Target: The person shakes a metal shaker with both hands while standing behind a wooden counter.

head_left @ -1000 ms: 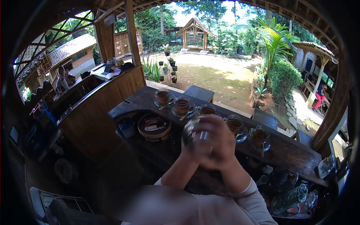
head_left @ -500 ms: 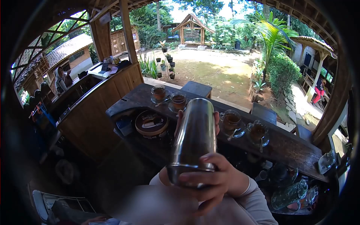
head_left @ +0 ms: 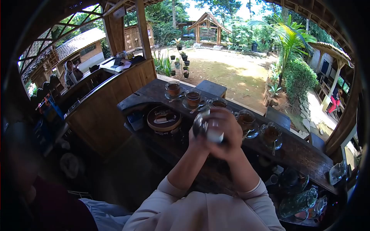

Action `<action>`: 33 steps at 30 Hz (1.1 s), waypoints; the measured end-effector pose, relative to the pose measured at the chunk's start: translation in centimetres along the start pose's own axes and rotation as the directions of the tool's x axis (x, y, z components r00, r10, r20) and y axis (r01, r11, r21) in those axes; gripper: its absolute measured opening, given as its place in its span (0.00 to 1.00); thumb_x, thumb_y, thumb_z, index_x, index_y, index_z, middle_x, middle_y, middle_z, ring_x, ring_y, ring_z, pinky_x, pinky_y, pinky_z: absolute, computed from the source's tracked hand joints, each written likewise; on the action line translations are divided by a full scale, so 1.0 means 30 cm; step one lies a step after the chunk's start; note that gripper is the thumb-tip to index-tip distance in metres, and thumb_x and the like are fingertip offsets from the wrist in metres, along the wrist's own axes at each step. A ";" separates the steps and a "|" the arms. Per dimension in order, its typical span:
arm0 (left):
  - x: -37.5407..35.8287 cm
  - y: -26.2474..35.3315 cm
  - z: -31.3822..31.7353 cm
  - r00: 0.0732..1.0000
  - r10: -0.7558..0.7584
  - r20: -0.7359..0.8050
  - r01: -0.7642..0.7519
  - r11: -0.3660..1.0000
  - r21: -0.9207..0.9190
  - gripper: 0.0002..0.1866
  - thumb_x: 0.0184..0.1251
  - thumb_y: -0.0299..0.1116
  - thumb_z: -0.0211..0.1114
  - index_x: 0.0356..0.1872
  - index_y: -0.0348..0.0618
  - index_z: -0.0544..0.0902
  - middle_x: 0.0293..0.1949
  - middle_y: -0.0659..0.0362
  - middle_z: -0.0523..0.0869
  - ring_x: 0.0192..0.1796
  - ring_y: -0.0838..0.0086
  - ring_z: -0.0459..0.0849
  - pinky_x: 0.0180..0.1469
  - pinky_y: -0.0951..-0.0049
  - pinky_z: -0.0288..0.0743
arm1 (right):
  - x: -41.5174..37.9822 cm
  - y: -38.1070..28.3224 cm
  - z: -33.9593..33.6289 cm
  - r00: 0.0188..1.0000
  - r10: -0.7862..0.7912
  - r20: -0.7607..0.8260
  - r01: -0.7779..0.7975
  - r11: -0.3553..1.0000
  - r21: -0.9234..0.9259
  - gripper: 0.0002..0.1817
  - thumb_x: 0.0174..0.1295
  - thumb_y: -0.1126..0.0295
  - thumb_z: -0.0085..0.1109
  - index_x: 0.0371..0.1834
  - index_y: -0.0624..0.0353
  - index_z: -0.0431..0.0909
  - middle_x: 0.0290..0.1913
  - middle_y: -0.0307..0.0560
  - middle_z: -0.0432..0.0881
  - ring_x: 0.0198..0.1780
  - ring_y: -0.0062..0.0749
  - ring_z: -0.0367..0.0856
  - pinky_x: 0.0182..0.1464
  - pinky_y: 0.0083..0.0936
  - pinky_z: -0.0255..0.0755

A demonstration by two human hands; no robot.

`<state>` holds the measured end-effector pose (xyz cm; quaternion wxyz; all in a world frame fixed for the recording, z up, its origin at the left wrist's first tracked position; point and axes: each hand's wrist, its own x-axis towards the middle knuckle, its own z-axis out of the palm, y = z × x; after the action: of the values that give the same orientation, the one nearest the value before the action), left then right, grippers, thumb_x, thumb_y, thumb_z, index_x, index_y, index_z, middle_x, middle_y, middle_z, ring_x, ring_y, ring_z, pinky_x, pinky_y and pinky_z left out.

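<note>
A shiny metal cocktail shaker point(head_left: 201, 124) is gripped between both hands above the dark wooden counter point(head_left: 304, 158), one end facing me. Motion blurs it. My left hand point(head_left: 195, 142) is closed at its lower left side, mostly behind the shaker and the other hand. Across its right side wraps my right hand point(head_left: 229, 129). Just beyond are glass cups of brown drink on saucers: one cup point(head_left: 219, 102) partly covered by my hands, another cup point(head_left: 246, 118) to the right, and a further cup point(head_left: 270, 133) with a spoon beside it.
Two more cups, a nearer cup point(head_left: 192, 98) and a far-left cup point(head_left: 173, 88), stand along the counter. A round chocolate tin point(head_left: 163, 118) sits on the lower shelf. Glass jugs point(head_left: 298, 202) lie at lower right. Another person's trousers point(head_left: 106, 211) show at lower left.
The shaker has gone from showing its full length to pointing an end at me, moving farther forward with both hands. My view has turned slightly left, and the nearby person's clothing now shows.
</note>
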<state>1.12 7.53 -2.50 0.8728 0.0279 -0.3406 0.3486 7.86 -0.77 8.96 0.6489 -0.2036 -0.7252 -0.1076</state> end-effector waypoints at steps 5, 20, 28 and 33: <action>-0.002 -0.093 0.306 0.955 -0.090 -0.281 0.150 0.968 0.201 0.31 0.69 0.54 0.44 0.58 0.36 0.68 0.54 0.47 0.75 0.54 0.59 0.77 0.57 0.58 0.73 | 0.054 -0.141 -0.048 0.967 -0.215 0.137 0.227 0.971 -0.076 0.21 0.41 0.66 0.70 0.41 0.37 0.77 0.41 0.34 0.83 0.47 0.39 0.80 0.53 0.42 0.69; -0.020 -0.098 0.360 0.954 -0.176 -0.241 0.203 0.975 0.089 0.37 0.65 0.60 0.47 0.65 0.38 0.61 0.61 0.44 0.68 0.55 0.55 0.76 0.56 0.56 0.72 | 0.031 -0.168 -0.055 0.905 -0.409 0.119 0.408 0.912 0.032 0.20 0.41 0.65 0.69 0.39 0.30 0.77 0.38 0.29 0.82 0.49 0.38 0.79 0.50 0.46 0.70; 0.012 -0.108 0.256 0.935 -0.150 -0.321 0.233 0.943 0.238 0.32 0.68 0.54 0.45 0.62 0.36 0.65 0.57 0.44 0.73 0.56 0.57 0.76 0.59 0.56 0.71 | 0.058 -0.192 -0.113 0.945 -0.265 0.190 0.288 0.951 -0.109 0.22 0.41 0.64 0.73 0.38 0.28 0.74 0.39 0.33 0.82 0.49 0.44 0.77 0.52 0.46 0.68; 0.080 -0.122 0.273 0.950 -0.228 -0.214 0.277 0.932 0.235 0.33 0.68 0.56 0.44 0.63 0.37 0.63 0.58 0.46 0.71 0.56 0.57 0.75 0.57 0.56 0.71 | 0.045 -0.117 -0.135 0.886 -0.416 0.205 0.437 0.897 -0.066 0.23 0.40 0.63 0.74 0.40 0.33 0.74 0.42 0.36 0.82 0.50 0.42 0.77 0.51 0.49 0.68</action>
<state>-0.03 3.84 5.96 0.9266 0.1545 -0.2035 0.2759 9.86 -5.41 11.21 0.5265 -0.0836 -0.8024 -0.2682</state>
